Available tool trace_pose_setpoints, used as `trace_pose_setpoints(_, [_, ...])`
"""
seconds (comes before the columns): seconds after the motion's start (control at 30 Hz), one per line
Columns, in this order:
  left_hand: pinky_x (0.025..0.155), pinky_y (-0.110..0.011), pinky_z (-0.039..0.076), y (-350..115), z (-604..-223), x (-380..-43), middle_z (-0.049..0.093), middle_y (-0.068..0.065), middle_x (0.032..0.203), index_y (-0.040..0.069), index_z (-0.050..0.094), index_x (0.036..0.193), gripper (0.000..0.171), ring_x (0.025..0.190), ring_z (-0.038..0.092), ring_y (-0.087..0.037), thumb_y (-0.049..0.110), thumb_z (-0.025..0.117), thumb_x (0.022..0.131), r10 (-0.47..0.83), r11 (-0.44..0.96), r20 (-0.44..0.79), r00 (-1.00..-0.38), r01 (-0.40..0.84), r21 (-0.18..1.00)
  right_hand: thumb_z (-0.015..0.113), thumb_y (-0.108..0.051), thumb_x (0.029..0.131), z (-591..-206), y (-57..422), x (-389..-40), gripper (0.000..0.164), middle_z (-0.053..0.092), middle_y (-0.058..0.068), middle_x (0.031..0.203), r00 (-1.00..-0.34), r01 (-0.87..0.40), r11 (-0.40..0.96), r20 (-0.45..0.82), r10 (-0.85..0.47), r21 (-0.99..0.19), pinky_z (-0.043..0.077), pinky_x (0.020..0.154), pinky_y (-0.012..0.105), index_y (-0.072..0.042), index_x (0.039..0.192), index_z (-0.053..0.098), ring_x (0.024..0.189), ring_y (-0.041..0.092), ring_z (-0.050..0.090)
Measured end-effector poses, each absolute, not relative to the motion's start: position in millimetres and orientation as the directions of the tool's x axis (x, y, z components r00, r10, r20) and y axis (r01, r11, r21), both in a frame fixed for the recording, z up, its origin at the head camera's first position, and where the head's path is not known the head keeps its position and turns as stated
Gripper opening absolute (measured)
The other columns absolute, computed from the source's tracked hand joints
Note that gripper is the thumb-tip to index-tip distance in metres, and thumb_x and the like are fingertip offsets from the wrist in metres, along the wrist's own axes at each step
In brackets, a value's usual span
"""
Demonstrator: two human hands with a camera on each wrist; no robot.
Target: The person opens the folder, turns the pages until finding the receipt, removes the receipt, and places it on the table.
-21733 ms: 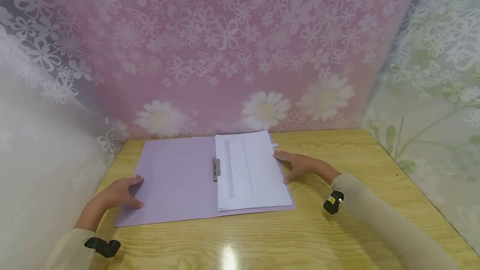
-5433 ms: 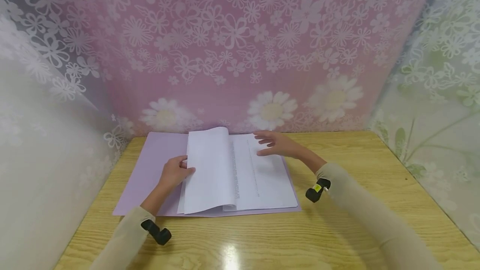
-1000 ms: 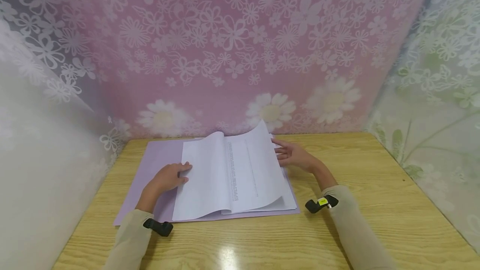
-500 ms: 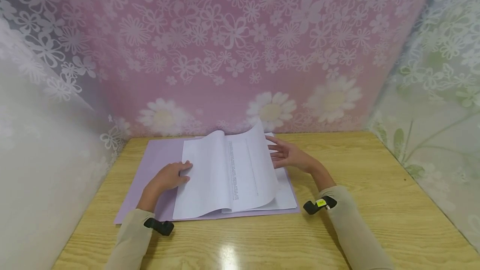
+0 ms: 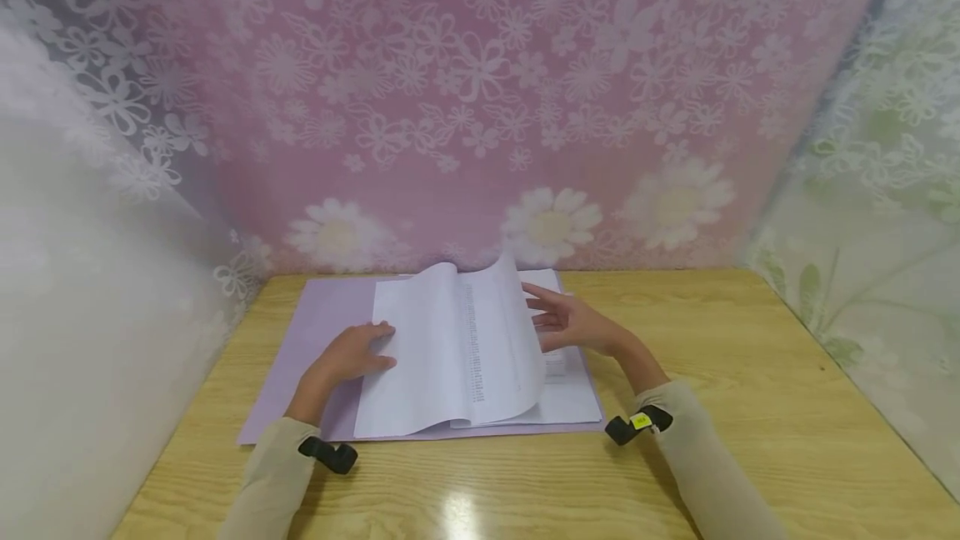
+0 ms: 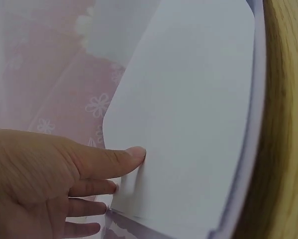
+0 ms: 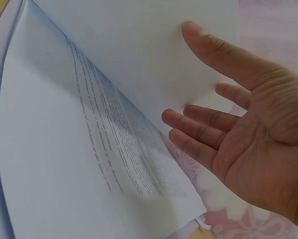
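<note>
"Where's the folder (image 5: 324, 307)?"
"Open at the worktop (image 5: 720, 340)'s far edge, its long axis running left to right."
"Readable?"
"The lifted sheet (image 5: 498, 357) has print (image 5: 475, 344) too small to read. The right wrist view shows the page beneath (image 7: 44, 164) printed too."
"Hands?"
"Left hand (image 5: 348, 354), fingers extended, rests on turned pages (image 5: 412, 357); right hand (image 5: 579, 325), spread and relaxed, is behind the sheet."

A yellowish wood-grained table (image 5: 757, 448) carries a bright patch of reflected light (image 5: 459, 513) at its near edge. Behind the table's far edge rises a pink wall (image 5: 465, 182) strewn with pale blossoms (image 5: 480, 69), with large white daisies (image 5: 552, 226) just above the tabletop. Left of the table stands a whitish-grey floral wall (image 5: 90, 298); right of it, a pale greenish one with leaves (image 5: 810, 286).
</note>
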State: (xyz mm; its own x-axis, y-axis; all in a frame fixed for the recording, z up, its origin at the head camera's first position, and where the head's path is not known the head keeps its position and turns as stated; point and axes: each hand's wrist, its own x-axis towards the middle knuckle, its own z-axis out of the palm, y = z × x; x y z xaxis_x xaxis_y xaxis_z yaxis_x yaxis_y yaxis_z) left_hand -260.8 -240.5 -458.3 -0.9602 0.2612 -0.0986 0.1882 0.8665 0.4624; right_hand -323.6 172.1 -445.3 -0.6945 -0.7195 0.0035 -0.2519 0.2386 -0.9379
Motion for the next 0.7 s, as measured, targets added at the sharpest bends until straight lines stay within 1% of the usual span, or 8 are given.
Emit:
trace_pose_setpoints(0.13, [0.118,-0.058,0.037,-236,-457,-262,0.053,-0.025,0.150,0.000,0.055,0.144,0.059,0.142,0.045,-0.046,0.018,0.076,0.092,0.262,0.843,-0.050,-0.964,0.203,0.499,0.085,-0.019,0.085,-446,165,-320,0.102,0.029,0.018,0.167,-0.678,-0.277,0.243,0.010,-0.735,-0.930,0.040,0.116,0.057,-0.023,0.164,0.022,0.146,0.044,0.042])
trace_pose_setpoints(0.2, [0.118,-0.058,0.037,-233,-456,-262,0.053,-0.024,0.150,0.001,0.054,0.145,0.059,0.143,0.045,-0.045,0.018,0.075,0.093,0.263,0.815,-0.023,-0.965,0.209,0.540,0.084,-0.018,0.085,-447,160,-319,0.100,0.028,0.016,0.167,-0.667,-0.292,0.242,0.016,-0.745,-0.925,0.041,0.116,0.057,-0.021,0.164,0.022,0.145,0.043,0.044])
trace_pose_setpoints(0.27, [0.119,-0.057,0.036,-228,-455,-262,0.051,-0.021,0.152,0.003,0.053,0.147,0.059,0.145,0.043,-0.043,0.020,0.073,0.095,0.257,0.769,-0.002,-0.966,0.204,0.605,0.083,-0.016,0.086,-448,157,-318,0.099,0.028,0.015,0.168,-0.656,-0.314,0.235,0.031,-0.754,-0.920,0.041,0.116,0.058,-0.019,0.164,0.023,0.145,0.042,0.045])
trace_pose_setpoints(0.4, [0.120,-0.054,0.037,-215,-451,-262,0.048,-0.021,0.155,0.002,0.046,0.152,0.060,0.146,0.043,-0.041,0.026,0.066,0.101,0.282,0.620,0.045,-0.958,0.218,0.754,0.083,-0.015,0.086,-449,149,-315,0.095,0.027,0.010,0.169,-0.637,-0.366,0.227,0.065,-0.768,-0.902,0.039,0.117,0.057,-0.019,0.163,0.027,0.145,0.039,0.045])
trace_pose_setpoints(0.5, [0.119,-0.052,0.039,-202,-446,-259,0.048,-0.022,0.155,0.000,0.040,0.155,0.061,0.144,0.046,-0.039,0.027,0.061,0.104,0.302,0.456,0.056,-0.952,0.195,0.868,0.082,-0.015,0.088,-450,144,-313,0.091,0.025,0.007,0.170,-0.625,-0.394,0.226,0.079,-0.776,-0.891,0.038,0.118,0.058,-0.021,0.162,0.030,0.146,0.038,0.045])
trace_pose_setpoints(0.63, [0.120,-0.050,0.037,-186,-442,-255,0.047,-0.021,0.156,0.003,0.035,0.158,0.060,0.145,0.047,-0.035,0.028,0.055,0.107,0.312,0.265,0.028,-0.950,0.115,0.957,0.081,-0.019,0.088,-451,139,-309,0.088,0.027,0.005,0.170,-0.628,-0.400,0.250,0.065,-0.775,-0.882,0.037,0.119,0.058,-0.023,0.161,0.033,0.146,0.038,0.045])
trace_pose_setpoints(0.7, [0.120,-0.047,0.037,-181,-440,-253,0.046,-0.020,0.157,0.005,0.033,0.159,0.060,0.146,0.046,-0.034,0.029,0.053,0.108,0.321,0.215,0.012,-0.947,0.085,0.973,0.082,-0.021,0.088,-450,136,-307,0.087,0.029,0.004,0.169,-0.634,-0.394,0.267,0.050,-0.772,-0.879,0.037,0.119,0.057,-0.025,0.160,0.035,0.146,0.038,0.045])
